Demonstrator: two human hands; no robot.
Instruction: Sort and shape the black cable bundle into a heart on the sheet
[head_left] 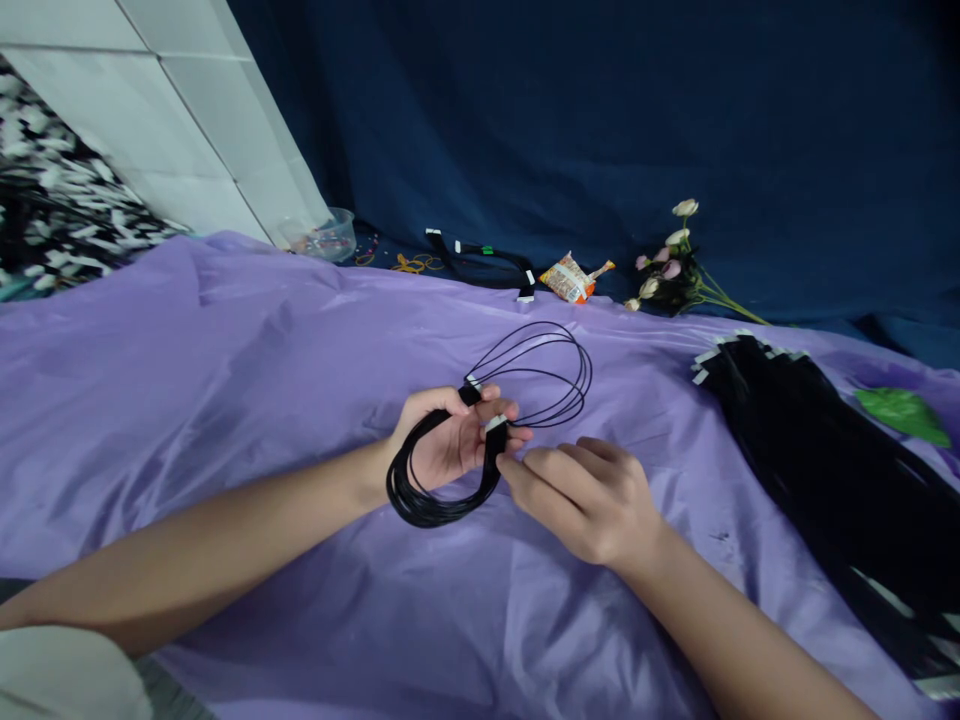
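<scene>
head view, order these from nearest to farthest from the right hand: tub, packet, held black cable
1. Black cable: at the right hand's fingertips, in front of the person
2. Packet: beyond the hands, at the cloth's far edge
3. Tub: far left

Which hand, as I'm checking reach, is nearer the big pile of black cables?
The right hand. It is to the left of the black cable pile, with purple cloth between them; the left hand is farther left, holding the looped cable bundle.
</scene>
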